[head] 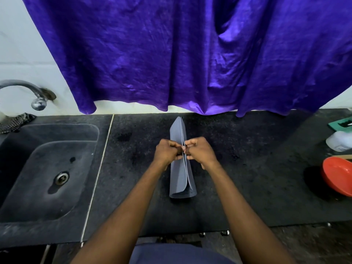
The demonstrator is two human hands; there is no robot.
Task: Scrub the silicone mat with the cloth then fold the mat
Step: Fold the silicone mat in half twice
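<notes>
The grey silicone mat (180, 178) stands on the black counter (247, 178), folded lengthwise into a narrow upright strip whose free edges meet at the top. My left hand (166, 152) and my right hand (200, 151) pinch those upper edges together from either side, about halfway along the strip. A dark patterned cloth (17, 121) lies bunched at the far left corner of the sink, well away from both hands.
A dark sink (47, 168) with a drain and a metal tap (28, 92) fills the left. A purple curtain (181, 54) hangs over the counter's back. At the right edge are a red bowl (337, 177), a white container (340, 141) and a green item (341, 123).
</notes>
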